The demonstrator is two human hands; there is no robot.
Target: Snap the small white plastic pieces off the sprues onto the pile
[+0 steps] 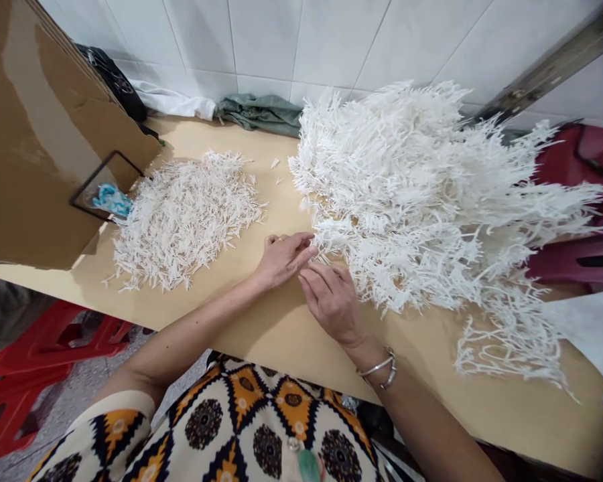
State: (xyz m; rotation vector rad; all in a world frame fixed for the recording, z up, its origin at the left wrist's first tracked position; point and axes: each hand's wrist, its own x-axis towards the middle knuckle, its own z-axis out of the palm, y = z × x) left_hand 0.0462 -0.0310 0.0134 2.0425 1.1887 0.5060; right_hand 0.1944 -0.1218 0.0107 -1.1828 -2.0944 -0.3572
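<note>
My left hand (pixel 285 260) is closed in a pinch at the near left edge of a big heap of white branched plastic strands (pixel 402 181). White strand ends show right at its fingertips, apparently part of a piece it holds. Close against it, my right hand (pixel 334 304) has its fingers curled and pressed together; what lies in them is hidden. To the left on the table (pixel 261 321) is a lower pile of short, loose white bits (pixel 185 221). A few stray bits (pixel 275 163) lie between the two piles.
A cardboard box (pixel 40 134) stands at the left, with a black wire frame and a blue-and-white bundle (pixel 112 199) beside it. Green cloth (pixel 258 112) lies along the tiled wall. Purple-red items (pixel 577 254) are at the right. Red stools (pixel 45 355) stand below left.
</note>
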